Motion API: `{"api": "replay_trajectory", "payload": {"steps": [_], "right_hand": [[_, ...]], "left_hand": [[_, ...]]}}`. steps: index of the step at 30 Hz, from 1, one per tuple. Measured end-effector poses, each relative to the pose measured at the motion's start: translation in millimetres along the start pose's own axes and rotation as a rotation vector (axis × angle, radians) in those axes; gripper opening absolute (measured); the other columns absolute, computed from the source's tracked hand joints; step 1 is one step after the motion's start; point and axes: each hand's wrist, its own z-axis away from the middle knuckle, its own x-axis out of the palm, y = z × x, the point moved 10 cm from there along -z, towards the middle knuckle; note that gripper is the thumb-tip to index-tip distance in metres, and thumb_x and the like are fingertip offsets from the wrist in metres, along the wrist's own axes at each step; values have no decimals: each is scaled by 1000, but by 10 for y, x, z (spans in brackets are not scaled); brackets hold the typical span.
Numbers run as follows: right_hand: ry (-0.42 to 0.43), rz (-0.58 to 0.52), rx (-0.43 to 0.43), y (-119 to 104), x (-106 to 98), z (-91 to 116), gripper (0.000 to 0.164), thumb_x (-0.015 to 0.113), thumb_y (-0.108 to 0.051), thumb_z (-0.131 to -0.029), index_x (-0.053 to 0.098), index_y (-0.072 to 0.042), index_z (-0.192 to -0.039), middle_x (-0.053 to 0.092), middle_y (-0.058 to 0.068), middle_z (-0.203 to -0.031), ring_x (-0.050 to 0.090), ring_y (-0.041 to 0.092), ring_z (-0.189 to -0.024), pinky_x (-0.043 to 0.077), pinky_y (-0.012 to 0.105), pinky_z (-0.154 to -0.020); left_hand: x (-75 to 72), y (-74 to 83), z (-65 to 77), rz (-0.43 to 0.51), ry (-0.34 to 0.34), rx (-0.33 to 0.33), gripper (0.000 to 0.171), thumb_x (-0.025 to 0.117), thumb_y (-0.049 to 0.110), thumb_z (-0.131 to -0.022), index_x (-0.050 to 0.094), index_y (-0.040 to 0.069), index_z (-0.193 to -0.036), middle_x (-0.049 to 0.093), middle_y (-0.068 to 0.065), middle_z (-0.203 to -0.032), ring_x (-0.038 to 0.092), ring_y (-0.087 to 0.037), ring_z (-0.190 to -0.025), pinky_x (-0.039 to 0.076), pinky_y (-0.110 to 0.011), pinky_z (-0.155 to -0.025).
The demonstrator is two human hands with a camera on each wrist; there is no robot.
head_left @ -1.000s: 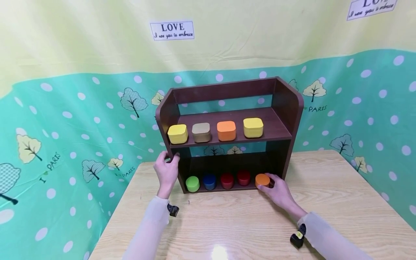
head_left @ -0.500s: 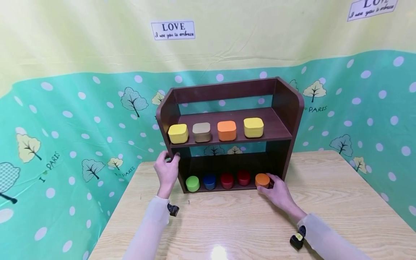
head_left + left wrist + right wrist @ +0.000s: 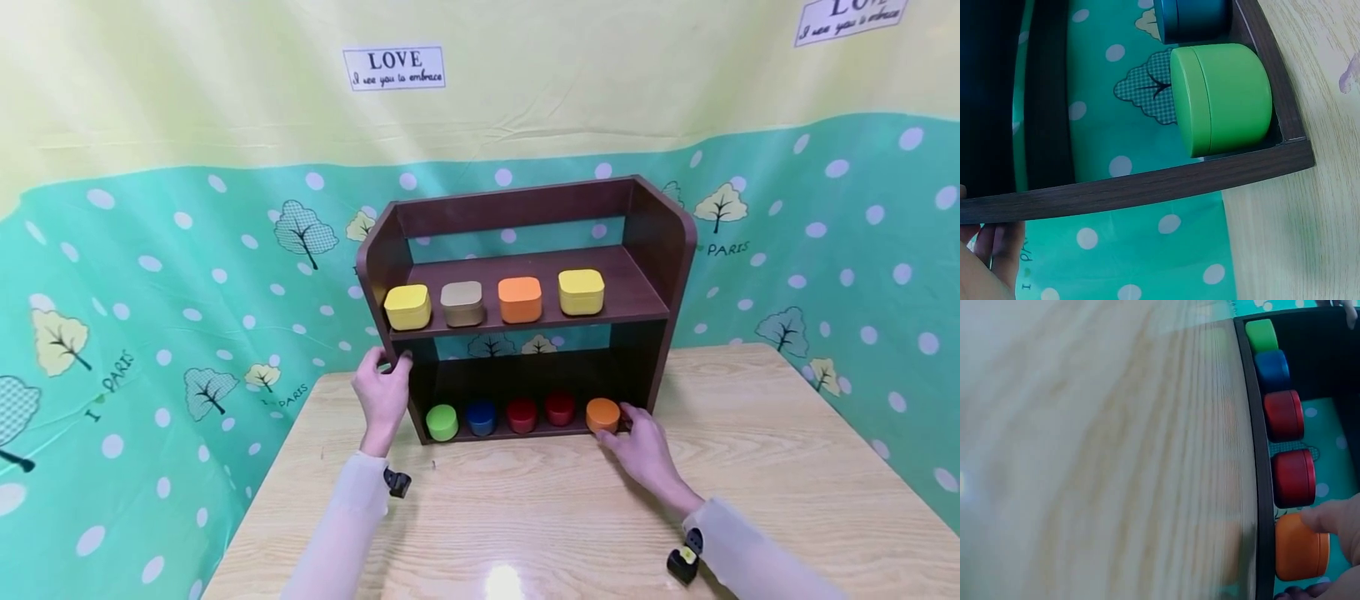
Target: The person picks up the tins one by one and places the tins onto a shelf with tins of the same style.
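Both hands were busy: the right hand (image 3: 643, 450) pinched the orange tin (image 3: 603, 415), far right on the shelf's (image 3: 671, 250) bottom tier beside two red tins (image 3: 541, 412), while the left hand (image 3: 382, 393) gripped the shelf's left wall, seemingly steadying it against the push.

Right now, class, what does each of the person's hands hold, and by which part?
The left hand grips the dark wooden shelf unit by its left side panel. The right hand pinches the round orange tin by its side wall.
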Motion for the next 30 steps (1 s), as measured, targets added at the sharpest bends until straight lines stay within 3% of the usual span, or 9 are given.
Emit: {"api": "replay_trajectory", "payload": {"steps": [8, 20, 30], "right_hand": [[40, 29, 15, -13, 18, -14, 70, 75, -15, -100, 44, 18, -154, 46, 44, -158, 50, 59, -145, 43, 68, -121], [49, 28, 35, 10, 18, -9, 72, 75, -15, -101, 42, 19, -155, 47, 44, -158, 51, 59, -145, 45, 68, -119], [30, 0, 47, 14, -45, 99, 73, 74, -21, -102, 43, 16, -157, 48, 39, -161, 51, 55, -147, 48, 64, -119]], "left_hand": [[13, -21, 6, 21, -17, -4, 13, 76, 5, -92, 70, -6, -93, 72, -25, -91, 67, -37, -83, 50, -9, -65], [16, -17, 8, 1, -4, 14, 7, 76, 3, -92, 73, -3, -92, 73, -23, -90, 65, -19, -79, 50, -10, -67], [-6, 7, -2, 8, -1, 15, 10, 77, 5, -91, 73, -4, -92, 73, -23, -90, 65, -20, -79, 50, -11, -66]]}}
